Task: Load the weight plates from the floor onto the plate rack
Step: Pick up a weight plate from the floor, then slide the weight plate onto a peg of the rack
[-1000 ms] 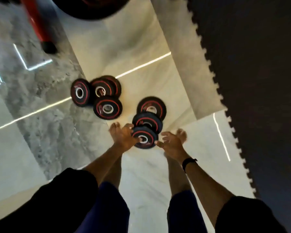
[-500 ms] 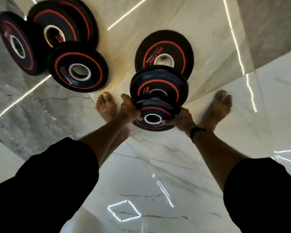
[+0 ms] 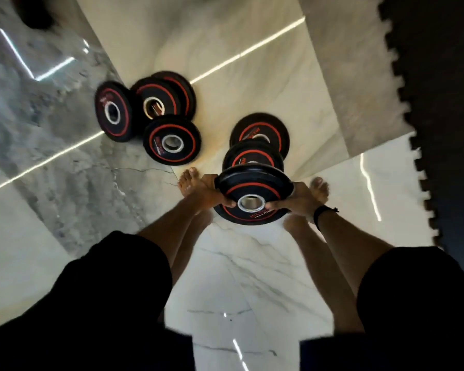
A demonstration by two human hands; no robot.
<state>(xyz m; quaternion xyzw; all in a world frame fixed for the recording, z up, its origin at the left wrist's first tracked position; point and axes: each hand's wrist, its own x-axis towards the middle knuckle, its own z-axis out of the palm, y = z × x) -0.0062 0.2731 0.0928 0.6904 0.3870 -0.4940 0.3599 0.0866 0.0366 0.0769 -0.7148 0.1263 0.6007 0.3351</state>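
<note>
Polished marble floor (image 3: 265, 277) filled most of the view, pale cream and white tiles meeting a grey veined slab on the left, with bright strip-light reflections crossing it. Along the right edge lay a dark interlocking foam mat (image 3: 439, 116) with a toothed border. A person in black sleeves stood barefoot on the tiles and reached down with both arms.

Four black weight plates with red rings sat clustered on the floor at upper left (image 3: 148, 113), overlapping one another. Nearer the feet, two more plates (image 3: 255, 145) lay stacked and offset, the far one partly covered by the near one. In front of these, one weight plate (image 3: 252, 202) was held tilted, its steel-ringed centre hole facing the camera. Whether its lower edge touched the floor could not be told.

Both hands were clamped on that plate: the left hand (image 3: 214, 194) gripped its left rim, thumb curled onto the face, and the right hand (image 3: 298, 202) gripped the right rim, fingers reaching toward the centre hole. A dark band (image 3: 323, 211) circled the right wrist.
</note>
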